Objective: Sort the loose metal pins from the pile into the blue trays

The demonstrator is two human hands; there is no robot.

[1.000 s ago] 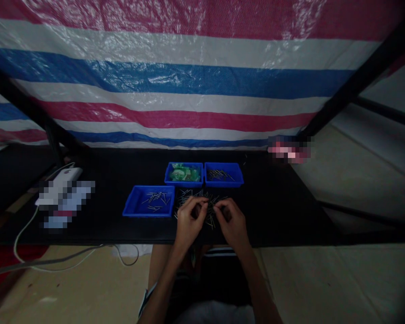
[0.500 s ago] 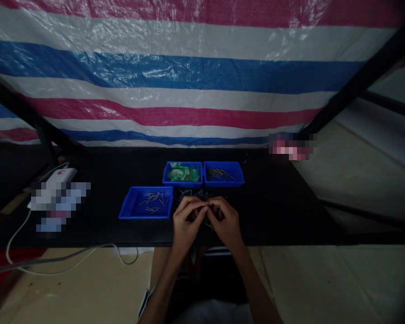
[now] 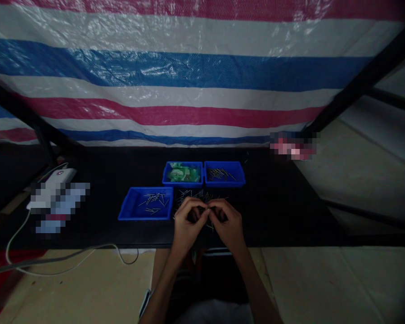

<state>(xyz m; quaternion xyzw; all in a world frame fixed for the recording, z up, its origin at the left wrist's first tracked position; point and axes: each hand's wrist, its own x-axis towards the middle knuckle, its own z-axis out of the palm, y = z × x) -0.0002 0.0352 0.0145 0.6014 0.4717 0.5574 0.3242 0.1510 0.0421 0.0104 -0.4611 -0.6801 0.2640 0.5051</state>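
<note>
My left hand [image 3: 188,221] and my right hand [image 3: 228,222] meet fingertip to fingertip over the front part of the black table. Both are closed in a pinch on something too small to make out. Under and behind them lies a loose pile of thin metal pins [image 3: 200,194], partly hidden by my hands. To the left, a blue tray [image 3: 128,209] holds several similar thin pieces [image 3: 154,198]. Beyond the pile, another blue tray [image 3: 182,184] contains green plastic packets [image 3: 182,173]. Beside it, a third blue tray [image 3: 236,179] has thin dark and brassy pins [image 3: 219,173].
At the left stands a white power strip [image 3: 63,175] with a cable [image 3: 64,257] hanging past the table's front edge. A striped plastic sheet [image 3: 189,99] hangs behind the black table [image 3: 276,202]. Black frame bars [image 3: 344,99] slope up at both sides. Blurred-out items lie at both ends.
My fingertips stay pinched together; my hands have shifted very slightly, with the fingers a little more curved. The view has moved slightly. The trays and pile look the same.
</note>
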